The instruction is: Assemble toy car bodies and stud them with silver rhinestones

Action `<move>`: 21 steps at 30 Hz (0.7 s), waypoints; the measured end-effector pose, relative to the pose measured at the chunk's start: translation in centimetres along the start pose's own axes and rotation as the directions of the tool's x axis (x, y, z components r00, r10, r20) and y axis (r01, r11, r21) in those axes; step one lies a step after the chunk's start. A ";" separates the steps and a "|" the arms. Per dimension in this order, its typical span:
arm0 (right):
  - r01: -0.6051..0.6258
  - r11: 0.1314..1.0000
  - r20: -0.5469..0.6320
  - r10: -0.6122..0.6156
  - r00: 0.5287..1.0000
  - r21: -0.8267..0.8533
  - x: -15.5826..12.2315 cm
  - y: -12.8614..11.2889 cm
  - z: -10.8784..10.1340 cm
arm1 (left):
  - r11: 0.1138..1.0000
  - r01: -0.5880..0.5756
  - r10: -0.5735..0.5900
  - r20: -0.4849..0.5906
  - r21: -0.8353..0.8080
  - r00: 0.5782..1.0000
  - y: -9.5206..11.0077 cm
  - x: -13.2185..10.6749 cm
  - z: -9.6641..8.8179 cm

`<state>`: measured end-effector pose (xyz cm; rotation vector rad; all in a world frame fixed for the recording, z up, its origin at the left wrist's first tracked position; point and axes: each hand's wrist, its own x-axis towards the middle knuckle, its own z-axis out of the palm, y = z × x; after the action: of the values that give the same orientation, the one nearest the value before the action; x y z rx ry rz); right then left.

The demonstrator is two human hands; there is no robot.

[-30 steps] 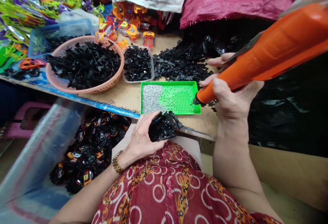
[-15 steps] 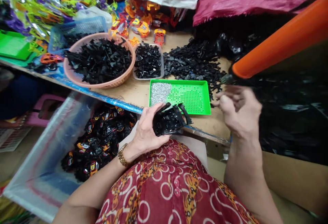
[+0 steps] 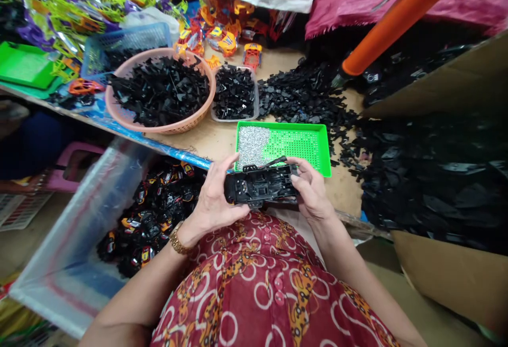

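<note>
My left hand (image 3: pixel 216 199) and my right hand (image 3: pixel 311 191) both grip a black plastic toy-car chassis (image 3: pixel 260 184), held underside up over my lap at the table's front edge. Just beyond it lies a green perforated tray (image 3: pixel 296 148) with a heap of small silver screws (image 3: pixel 252 143) at its left end. An orange electric screwdriver (image 3: pixel 391 21) hangs free above the table at the upper right, with no hand on it.
A pink basket (image 3: pixel 161 90) and a small clear tub (image 3: pixel 235 93) hold black parts, with loose black pieces (image 3: pixel 305 98) beside them. A blue crate (image 3: pixel 123 45), coloured car bodies (image 3: pixel 222 32) and a cardboard box (image 3: pixel 448 140) stand around. Below left, a plastic bag (image 3: pixel 153 215) holds assembled cars.
My right hand let go of the orange screwdriver, which swung up and away to the right. That hand came down onto the black chassis, which now lies level between both hands.
</note>
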<state>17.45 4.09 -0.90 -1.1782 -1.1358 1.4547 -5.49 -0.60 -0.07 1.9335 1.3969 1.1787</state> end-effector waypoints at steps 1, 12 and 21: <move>0.003 1.000 0.000 -0.003 1.000 0.007 0.0 0.1 0.1 | 0.998 0.051 -0.051 -0.003 -0.042 0.999 -0.5 -0.4 -0.2; -0.140 0.983 -0.003 0.141 0.990 0.123 0.1 0.8 2.3 | 0.911 0.261 -0.298 -0.072 -0.318 0.952 -0.5 -1.6 -1.4; -0.214 0.962 0.064 0.206 0.976 0.171 -0.5 1.3 3.1 | 0.925 0.250 -0.291 -0.110 -0.286 0.951 1.0 -1.2 -2.3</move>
<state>14.36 3.11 -1.73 -1.1727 -0.9105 1.7145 -7.03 -2.34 1.47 1.4385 1.4398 1.3223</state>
